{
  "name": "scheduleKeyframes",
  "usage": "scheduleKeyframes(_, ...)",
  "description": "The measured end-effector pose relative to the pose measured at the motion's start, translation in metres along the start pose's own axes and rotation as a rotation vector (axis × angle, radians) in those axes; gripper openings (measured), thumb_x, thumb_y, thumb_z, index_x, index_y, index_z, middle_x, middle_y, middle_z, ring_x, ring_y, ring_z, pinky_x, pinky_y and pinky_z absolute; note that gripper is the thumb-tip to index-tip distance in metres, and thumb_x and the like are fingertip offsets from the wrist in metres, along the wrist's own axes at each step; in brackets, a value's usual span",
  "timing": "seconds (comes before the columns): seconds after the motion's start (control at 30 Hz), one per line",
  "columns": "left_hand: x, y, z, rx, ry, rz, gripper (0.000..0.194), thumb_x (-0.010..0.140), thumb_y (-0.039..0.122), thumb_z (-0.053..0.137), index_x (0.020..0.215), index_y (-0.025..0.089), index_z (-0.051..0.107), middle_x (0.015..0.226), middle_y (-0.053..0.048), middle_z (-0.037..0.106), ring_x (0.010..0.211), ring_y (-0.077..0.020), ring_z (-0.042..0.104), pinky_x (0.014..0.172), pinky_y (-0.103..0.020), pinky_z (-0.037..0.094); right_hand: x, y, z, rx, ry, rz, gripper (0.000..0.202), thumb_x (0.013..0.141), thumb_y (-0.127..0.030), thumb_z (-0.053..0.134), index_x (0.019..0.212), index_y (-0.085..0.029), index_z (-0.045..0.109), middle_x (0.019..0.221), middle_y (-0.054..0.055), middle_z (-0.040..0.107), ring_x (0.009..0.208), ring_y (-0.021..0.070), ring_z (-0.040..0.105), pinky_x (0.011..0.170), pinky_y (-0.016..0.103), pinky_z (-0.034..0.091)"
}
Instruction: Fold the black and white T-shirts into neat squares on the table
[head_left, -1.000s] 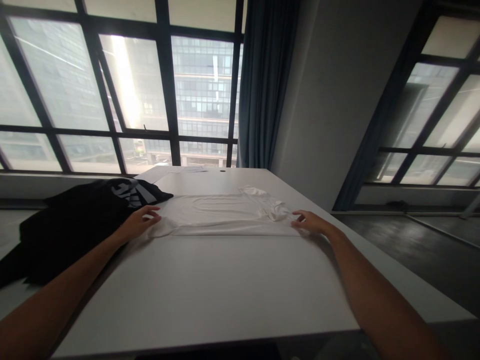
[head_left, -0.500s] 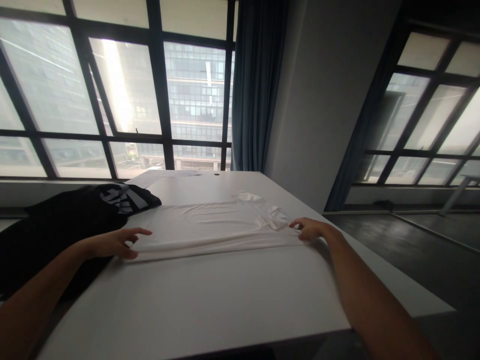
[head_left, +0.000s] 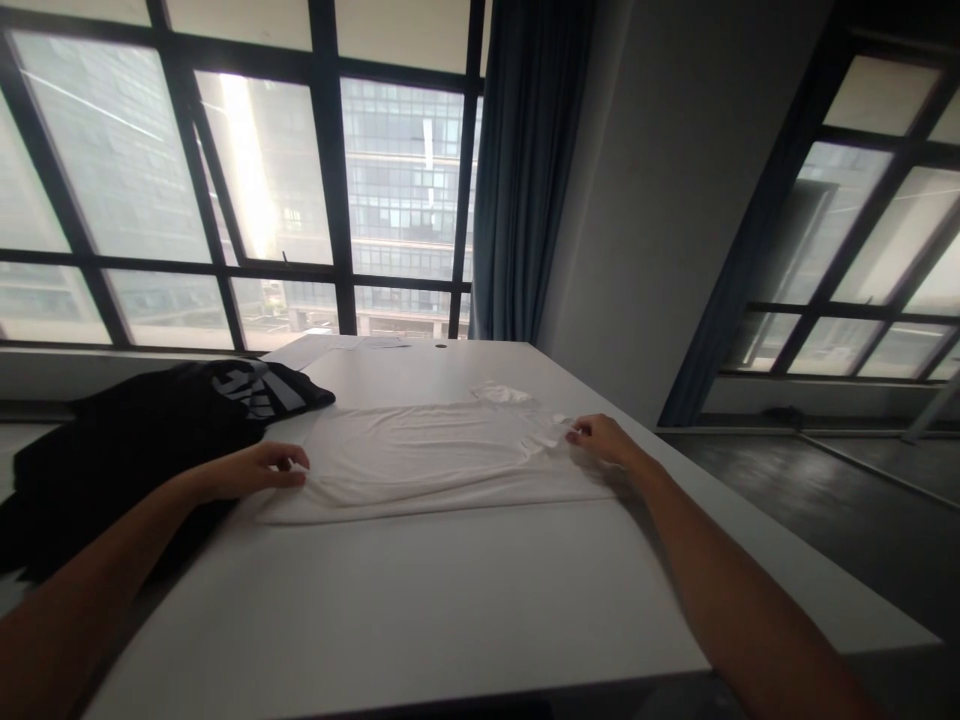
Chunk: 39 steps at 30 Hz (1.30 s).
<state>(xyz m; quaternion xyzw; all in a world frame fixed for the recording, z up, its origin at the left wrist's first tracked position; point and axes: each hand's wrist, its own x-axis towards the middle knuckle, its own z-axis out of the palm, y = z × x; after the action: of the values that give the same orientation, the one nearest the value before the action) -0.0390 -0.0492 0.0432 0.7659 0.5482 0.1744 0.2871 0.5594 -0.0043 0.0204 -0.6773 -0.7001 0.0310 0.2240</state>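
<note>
A white T-shirt (head_left: 420, 450) lies spread sideways across a white table (head_left: 420, 600), with soft wrinkles over its body. Its bunched sleeve and neck part lies toward the right. At the shirt's left end is my left hand (head_left: 262, 470), its thumb and forefinger slightly apart and their tips by the fabric. My right hand (head_left: 604, 440) has its fingers pinched together on the shirt's crumpled right end. The exact grip of the right fingertips is partly hidden.
A black garment (head_left: 142, 450) with a grey print is heaped at the table's left edge. Papers (head_left: 360, 343) lie at the far end, near a dark round hole (head_left: 441, 346). Beyond stand windows, a blue curtain (head_left: 525, 180) and a grey pillar (head_left: 637, 200).
Both hands have moved away from the shirt's near edge, a little farther across the table. The right fingers have closed on the fabric; the left fingers have come nearer together. The view shifted slightly.
</note>
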Motion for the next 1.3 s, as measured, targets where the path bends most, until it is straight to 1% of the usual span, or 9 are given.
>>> scheduleKeyframes(0.1,-0.006,0.004,-0.010,-0.140,0.017,0.022,0.040,0.061,0.061,0.071,0.077,0.025,0.071,0.075,-0.002,0.066,0.075,-0.0226,0.060,0.070,-0.029,0.050,0.005,-0.001,0.009,0.286,0.137,0.134,0.032,0.083,-0.042,0.056,0.091,-0.014,0.070,0.069,0.007,0.070,0.061,0.0172,0.061,0.058,0.025,0.046)
scheduleKeyframes(0.2,-0.001,-0.004,-0.009,-0.215,0.131,-0.001,0.046,0.056,0.063,0.073,0.078,0.022,0.069,0.075,-0.003,0.065,0.072,-0.0229,0.061,0.069,-0.032,0.052,0.009,-0.004,0.022,0.522,0.182,0.262,0.040,0.089,-0.038,0.049,0.116,-0.012,0.062,0.094,0.014,0.074,0.072,0.0187,0.068,0.064,0.027,0.052)
scheduleKeyframes(0.37,0.016,-0.023,0.005,-0.133,0.210,-0.041,0.063,0.042,0.062,0.077,0.089,0.021,0.070,0.081,-0.005,0.067,0.074,-0.0247,0.064,0.067,-0.034,0.054,0.007,-0.001,0.031,0.156,0.092,0.215,0.059,0.081,-0.032,0.062,0.136,-0.012,0.051,0.127,0.017,0.064,0.107,0.0248,0.065,0.092,0.032,0.050)
scheduleKeyframes(0.53,0.021,-0.021,0.017,0.006,0.213,-0.055,0.064,0.053,0.068,0.068,0.096,0.021,0.073,0.088,-0.006,0.071,0.077,-0.0241,0.065,0.069,-0.032,0.052,0.001,-0.011,0.036,0.036,-0.021,-0.088,0.044,0.084,-0.033,0.061,0.125,-0.017,0.064,0.135,0.012,0.059,0.123,0.0240,0.056,0.106,0.032,0.039)
scheduleKeyframes(0.67,0.024,-0.018,0.024,0.158,0.238,-0.026,0.048,0.053,0.063,0.067,0.079,0.022,0.074,0.076,-0.004,0.068,0.068,-0.0216,0.061,0.067,-0.030,0.049,-0.003,-0.020,0.046,0.010,-0.161,-0.183,0.043,0.087,-0.041,0.059,0.124,-0.019,0.066,0.139,0.011,0.056,0.132,0.0243,0.048,0.113,0.033,0.032)
scheduleKeyframes(0.77,0.027,-0.020,0.027,0.160,0.278,0.016,0.040,0.053,0.059,0.067,0.069,0.022,0.070,0.073,-0.003,0.065,0.067,-0.0206,0.059,0.066,-0.029,0.047,-0.004,-0.019,0.052,-0.045,-0.179,-0.171,0.048,0.092,-0.047,0.052,0.129,-0.018,0.062,0.145,0.012,0.050,0.138,0.0246,0.040,0.115,0.036,0.028)
scheduleKeyframes(0.93,0.030,-0.025,0.024,-0.015,0.251,-0.002,0.046,0.057,0.061,0.065,0.078,0.020,0.066,0.058,0.003,0.054,0.055,-0.0163,0.052,0.053,-0.026,0.040,0.002,-0.014,0.053,-0.186,-0.045,-0.078,0.044,0.097,-0.039,0.040,0.133,-0.020,0.058,0.144,0.011,0.051,0.134,0.0252,0.044,0.112,0.039,0.032)
scheduleKeyframes(1.13,0.023,-0.020,0.017,-0.084,0.203,0.032,0.048,0.056,0.059,0.071,0.084,0.020,0.067,0.058,0.005,0.053,0.057,-0.0151,0.051,0.056,-0.025,0.042,0.007,-0.011,0.045,-0.306,0.002,0.011,0.047,0.088,-0.041,0.054,0.128,-0.018,0.060,0.132,0.013,0.061,0.119,0.0292,0.055,0.095,0.038,0.044)
scheduleKeyframes(1.3,0.017,-0.015,0.014,-0.148,0.150,0.035,0.050,0.063,0.065,0.068,0.084,0.020,0.068,0.060,0.004,0.053,0.058,-0.0143,0.050,0.055,-0.025,0.041,0.009,-0.013,0.037,-0.287,0.087,0.005,0.031,0.084,-0.036,0.057,0.106,-0.020,0.071,0.112,0.009,0.069,0.106,0.0252,0.059,0.089,0.034,0.044)
